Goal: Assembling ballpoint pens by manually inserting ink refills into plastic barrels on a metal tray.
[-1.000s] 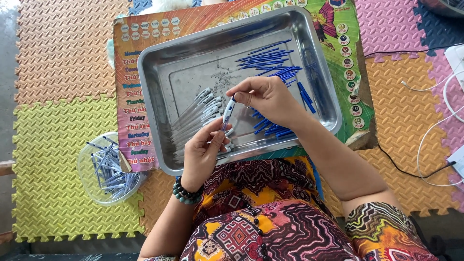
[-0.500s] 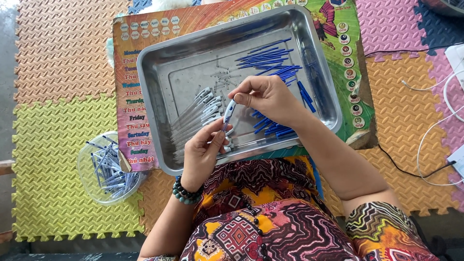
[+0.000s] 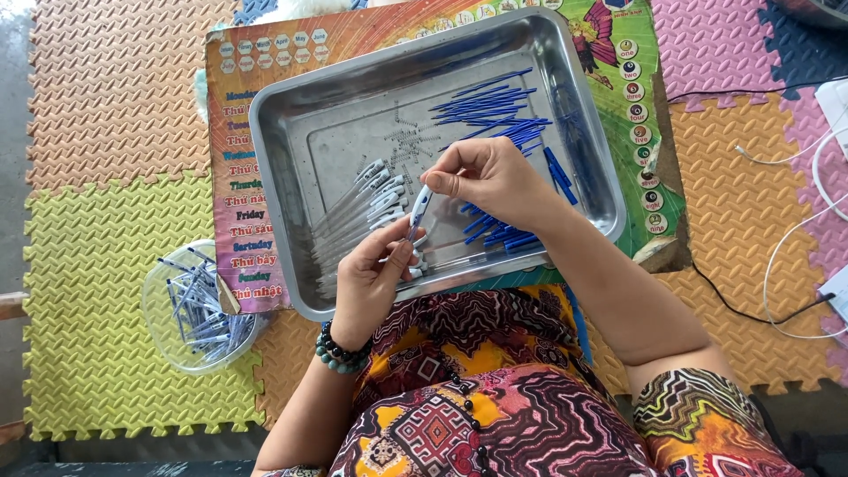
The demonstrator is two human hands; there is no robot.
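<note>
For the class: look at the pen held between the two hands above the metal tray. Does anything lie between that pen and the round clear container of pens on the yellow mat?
Only the metal tray's raised rim. The pen sits between left hand and right hand; the container lies beyond that edge.

bare forearms; dark beaded bracelet (image 3: 343, 352); bright patterned dress (image 3: 495, 397)
</note>
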